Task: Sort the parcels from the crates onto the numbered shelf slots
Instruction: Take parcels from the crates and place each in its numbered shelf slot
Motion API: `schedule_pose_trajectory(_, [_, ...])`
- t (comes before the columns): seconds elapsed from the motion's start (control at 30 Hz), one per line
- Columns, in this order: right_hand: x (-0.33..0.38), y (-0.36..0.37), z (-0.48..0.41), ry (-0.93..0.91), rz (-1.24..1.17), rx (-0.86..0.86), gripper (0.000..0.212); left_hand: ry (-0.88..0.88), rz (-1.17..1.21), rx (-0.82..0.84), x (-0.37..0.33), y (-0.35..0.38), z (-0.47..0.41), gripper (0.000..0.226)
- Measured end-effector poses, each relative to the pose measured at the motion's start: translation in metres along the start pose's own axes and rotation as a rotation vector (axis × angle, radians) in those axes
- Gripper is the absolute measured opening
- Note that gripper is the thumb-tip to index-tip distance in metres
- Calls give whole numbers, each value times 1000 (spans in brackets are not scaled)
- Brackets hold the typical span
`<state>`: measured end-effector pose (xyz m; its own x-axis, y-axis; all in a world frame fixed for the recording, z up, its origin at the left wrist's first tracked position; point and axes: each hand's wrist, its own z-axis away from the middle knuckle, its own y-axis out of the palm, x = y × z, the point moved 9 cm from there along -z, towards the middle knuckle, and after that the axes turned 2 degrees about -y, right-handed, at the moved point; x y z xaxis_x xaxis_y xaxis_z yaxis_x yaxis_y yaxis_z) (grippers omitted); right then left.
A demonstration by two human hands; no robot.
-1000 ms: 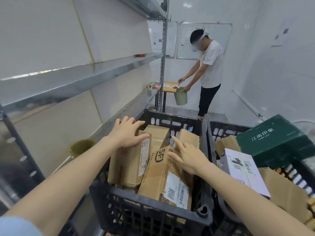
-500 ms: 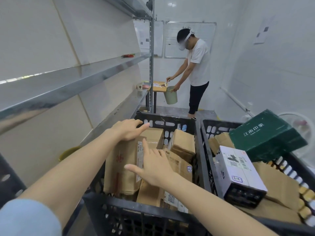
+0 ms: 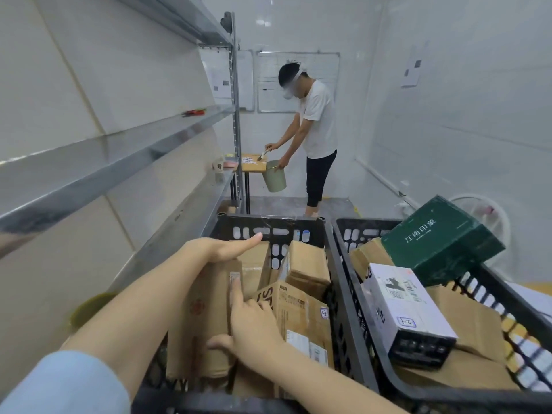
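The box (image 3: 206,309) stands upright in the left crate (image 3: 268,225), its foot hidden by the crate wall. The left hand (image 3: 215,249) lies over its top, thumb straight; its fingers are hidden behind, so I cannot tell their grip. The right hand (image 3: 254,327) pinches its near corner, with the index finger straight along the blurred label (image 3: 235,277).

Hands on a tall parcel (image 3: 203,318), left crate (image 3: 268,227).
Left hand (image 3: 221,249) holds the upright tall parcel's top; right hand (image 3: 254,327) grips its near edge, index finger straight along the label (image 3: 235,277). A green box (image 3: 442,243) tilts in the right crate (image 3: 352,243).
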<state>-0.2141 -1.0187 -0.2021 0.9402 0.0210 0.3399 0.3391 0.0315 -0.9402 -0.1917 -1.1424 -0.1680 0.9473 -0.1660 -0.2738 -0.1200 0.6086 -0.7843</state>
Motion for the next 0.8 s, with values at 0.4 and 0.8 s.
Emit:
schedule_pose_trajectory(0.4, [16,-57,-6,-169,34,-256,118,214,-215,-458,12,-83,58,107])
schedule_pose_trajectory(0.8, [21,-56,-15,-187,-556,-338,111,44,-144,-536,104,-61,100,127])
